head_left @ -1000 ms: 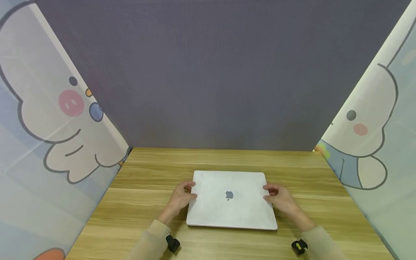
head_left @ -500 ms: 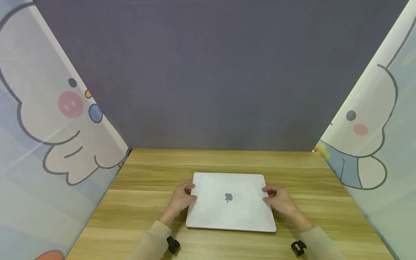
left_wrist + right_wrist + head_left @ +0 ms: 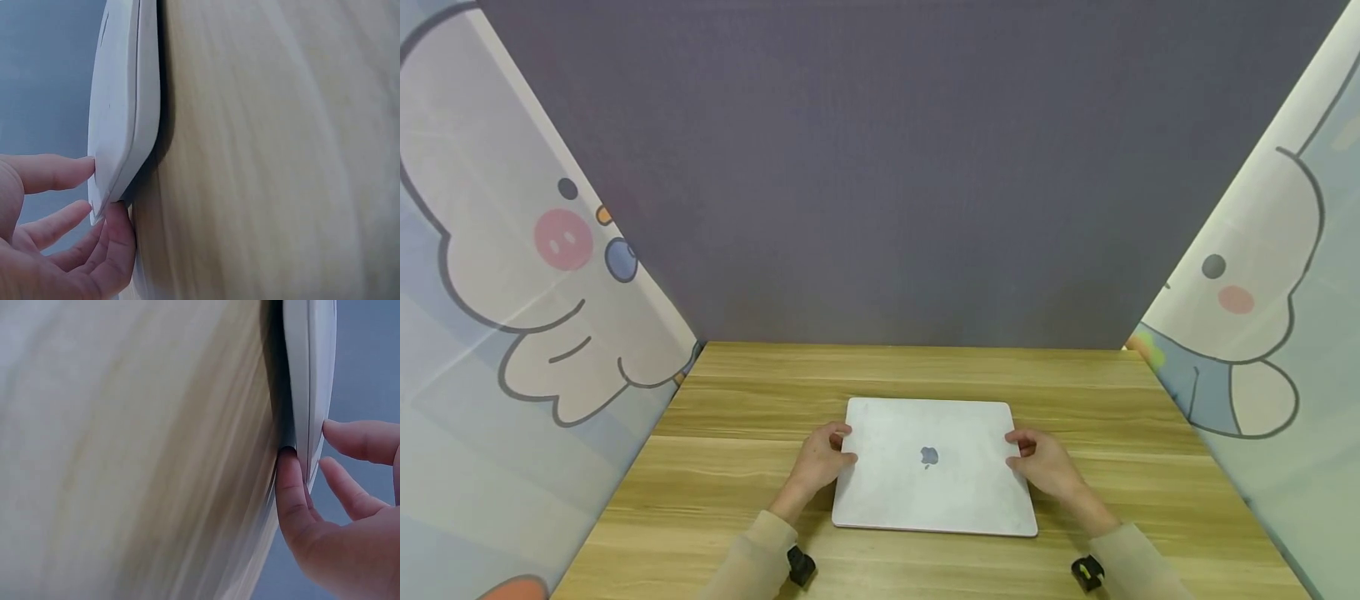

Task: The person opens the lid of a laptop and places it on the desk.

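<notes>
A closed silver laptop with a dark apple logo on its lid lies at the middle of the wooden table. My left hand grips its left edge, thumb on the lid and other fingers at the underside, as the left wrist view shows on the laptop's corner. At the opposite edge, my right hand holds the laptop the same way. In the right wrist view the right thumb touches the lid, while fingertips reach beneath the laptop's side. A thin dark shadow runs along the laptop's underside in both wrist views.
The wooden table extends around the laptop on all sides. A dark grey panel rises behind its far edge. Cartoon-printed sheets flank it on the left and right.
Since one second ago the laptop and both hands have shifted very slightly nearer in the head view. Both hands keep the same hold on its sides.
</notes>
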The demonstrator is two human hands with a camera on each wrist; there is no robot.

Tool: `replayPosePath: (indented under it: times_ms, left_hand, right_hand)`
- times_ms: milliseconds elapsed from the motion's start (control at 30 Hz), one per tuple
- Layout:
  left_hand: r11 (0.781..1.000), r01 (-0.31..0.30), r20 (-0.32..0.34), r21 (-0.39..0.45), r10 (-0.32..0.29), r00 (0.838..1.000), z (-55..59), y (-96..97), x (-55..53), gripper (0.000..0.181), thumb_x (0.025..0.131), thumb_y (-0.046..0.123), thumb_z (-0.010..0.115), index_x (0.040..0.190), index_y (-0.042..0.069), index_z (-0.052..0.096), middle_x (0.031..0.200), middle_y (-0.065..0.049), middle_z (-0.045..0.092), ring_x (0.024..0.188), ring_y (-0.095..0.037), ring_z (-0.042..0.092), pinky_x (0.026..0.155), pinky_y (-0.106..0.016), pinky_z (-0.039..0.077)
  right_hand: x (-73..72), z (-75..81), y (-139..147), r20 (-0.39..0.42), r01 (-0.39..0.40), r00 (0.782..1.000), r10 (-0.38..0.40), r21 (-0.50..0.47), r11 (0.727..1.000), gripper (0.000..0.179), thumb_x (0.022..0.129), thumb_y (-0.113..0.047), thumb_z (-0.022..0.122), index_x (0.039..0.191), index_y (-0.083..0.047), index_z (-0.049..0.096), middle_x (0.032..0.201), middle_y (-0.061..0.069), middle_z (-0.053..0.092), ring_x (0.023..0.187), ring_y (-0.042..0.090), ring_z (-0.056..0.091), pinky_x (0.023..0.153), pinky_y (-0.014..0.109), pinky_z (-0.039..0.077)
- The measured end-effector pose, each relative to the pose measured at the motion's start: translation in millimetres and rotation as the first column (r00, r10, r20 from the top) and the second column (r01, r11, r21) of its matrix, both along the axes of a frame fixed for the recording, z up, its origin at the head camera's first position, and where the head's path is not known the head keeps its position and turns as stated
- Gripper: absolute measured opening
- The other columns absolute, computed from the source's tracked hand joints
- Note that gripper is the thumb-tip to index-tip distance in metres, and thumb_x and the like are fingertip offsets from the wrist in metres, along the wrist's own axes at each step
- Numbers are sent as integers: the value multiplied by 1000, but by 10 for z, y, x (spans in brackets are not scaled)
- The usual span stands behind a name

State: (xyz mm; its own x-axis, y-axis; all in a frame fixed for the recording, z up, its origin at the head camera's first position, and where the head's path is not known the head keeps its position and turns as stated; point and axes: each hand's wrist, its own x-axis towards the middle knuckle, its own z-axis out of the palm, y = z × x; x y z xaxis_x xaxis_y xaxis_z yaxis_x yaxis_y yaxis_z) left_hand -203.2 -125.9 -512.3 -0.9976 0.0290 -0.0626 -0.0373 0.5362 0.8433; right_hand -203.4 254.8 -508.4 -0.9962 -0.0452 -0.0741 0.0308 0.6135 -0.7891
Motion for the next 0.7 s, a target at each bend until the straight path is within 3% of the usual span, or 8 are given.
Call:
replayPosePath:
  times_ms: [300,700]
  left_hand:
    - [1000,-9,19,-28,9,1000,19,-10,53,48,80,2,80,125,-1,63,103,-16,61,77,-22,58,62,-33,54]
    - [1000,22,35,-12,-22,999,43,-40,135,49,81,4,81,126,-2,63,101,-16,63,77,-21,61,60,-33,55]
  right_hand:
    - [82,26,-6,14,-16,1000,15,13,1000,33,83,1,75,115,4,68,103,13,59,90,24,54,65,26,51]
    - [143,31,30,-11,-36,999,36,25,999,35,83,-3,78,116,3,69,105,11,63,91,23,57,66,25,52]
